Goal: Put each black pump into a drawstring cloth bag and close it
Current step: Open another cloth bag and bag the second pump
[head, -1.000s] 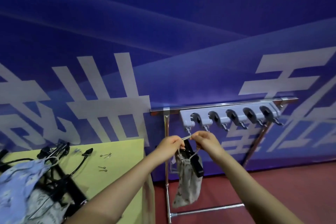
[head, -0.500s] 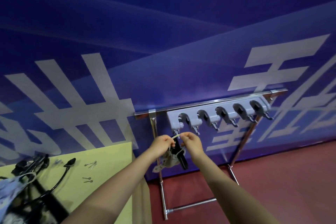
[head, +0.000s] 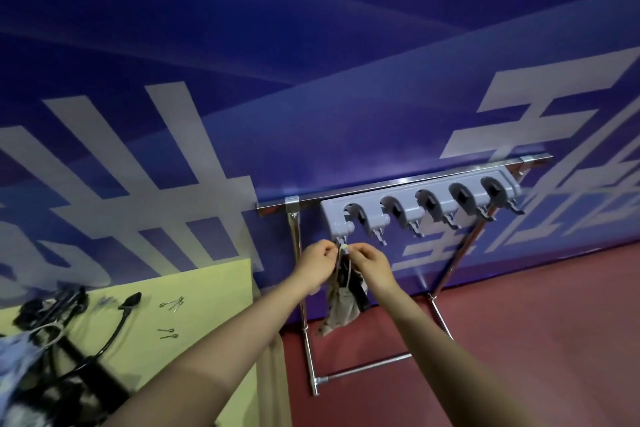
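Grey plastic makes up the holder point(head: 420, 208) fixed to the chrome rack point(head: 398, 186) against the blue wall, and in the head view both hands work just under its leftmost hook point(head: 341, 239). The left hand point(head: 317, 265) and the right hand point(head: 370, 262) each pinch the pale cord point(head: 345, 247) between curled fingers, nearly touching one another, with the cord's loop held right at the hook. The bag point(head: 341, 309) hangs below the hands, slack and tapering, and the black pump point(head: 356, 284) shows at its mouth, partly inside and partly poking out to the right. I judge the hands are held high and close so that the loop can be slipped over the hook while the bag's own weight pulls the cord taut and draws the mouth in; whether the loop is already on the hook I cannot tell. On the yellow counter point(head: 207, 288) at the left lie more black pumps point(head: 69, 322) in a tangle with pale cloth point(head: 20, 364), and a few small metal pins point(head: 172, 303), so more bagging seems to remain.

Against the earlier pictures, the hands have closed in: a second ago they held the cord stretched between them lower down, with the bag hanging long; half a second ago the bag swung up sideways; now it hangs straight again and the hands sit tight under the hook. The camera has also swung left and nearer.
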